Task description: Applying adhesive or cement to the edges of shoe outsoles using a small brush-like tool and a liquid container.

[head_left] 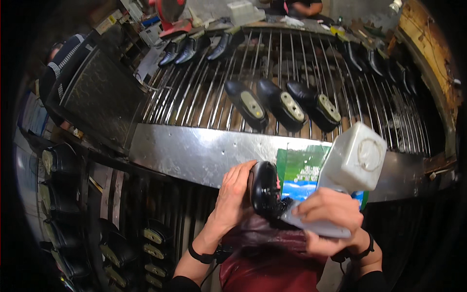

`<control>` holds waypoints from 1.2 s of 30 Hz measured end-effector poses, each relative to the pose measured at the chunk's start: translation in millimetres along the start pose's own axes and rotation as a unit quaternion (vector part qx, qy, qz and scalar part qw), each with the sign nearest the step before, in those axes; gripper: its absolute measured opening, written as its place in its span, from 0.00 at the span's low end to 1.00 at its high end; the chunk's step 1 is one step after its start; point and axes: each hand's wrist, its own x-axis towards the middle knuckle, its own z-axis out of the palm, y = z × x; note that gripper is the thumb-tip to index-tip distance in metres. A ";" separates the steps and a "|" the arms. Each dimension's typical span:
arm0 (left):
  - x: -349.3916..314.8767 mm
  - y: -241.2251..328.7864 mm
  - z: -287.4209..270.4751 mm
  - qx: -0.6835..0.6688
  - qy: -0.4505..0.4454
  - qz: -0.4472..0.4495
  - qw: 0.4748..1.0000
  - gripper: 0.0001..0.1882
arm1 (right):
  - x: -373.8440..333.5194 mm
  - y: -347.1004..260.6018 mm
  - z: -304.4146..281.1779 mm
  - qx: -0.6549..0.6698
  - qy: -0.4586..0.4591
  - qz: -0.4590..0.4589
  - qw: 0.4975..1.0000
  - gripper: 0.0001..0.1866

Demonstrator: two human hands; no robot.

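My left hand (235, 193) is wrapped round a glossy black shoe (265, 187), held just in front of the metal ledge. In my right hand (333, 219) is a brush (316, 226) with a pale grey plastic handle. Its dark bristles touch the near end of the shoe. Just beyond my right hand a white square plastic container (357, 158) appears tilted. A green and blue packet (301, 170) lies on the ledge beside the shoe. The palm side of my left hand is hidden.
Beyond the ledge (189, 151) runs a roller rack bearing several black shoes on lasts (284, 104). Other shoes (224, 46) sit farther back. More lasted shoes (155, 246) hang at the lower left. A co-worker (61, 73) is at the left, and another person's hand (306, 9) shows at the back.
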 end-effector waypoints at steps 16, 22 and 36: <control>-84.9 -48.4 44.4 -0.540 0.092 -0.195 0.814 0.46 | -146.0 34.7 34.6 -0.043 0.523 0.323 0.787 0.07; -107.6 -30.2 55.1 -0.526 -0.033 -0.245 0.814 0.42 | -146.2 47.2 48.3 0.132 0.568 0.387 0.714 0.11; -104.5 -4.3 38.7 -0.611 -0.103 -0.262 0.740 0.40 | -103.7 7.0 30.1 0.315 0.409 0.342 0.785 0.09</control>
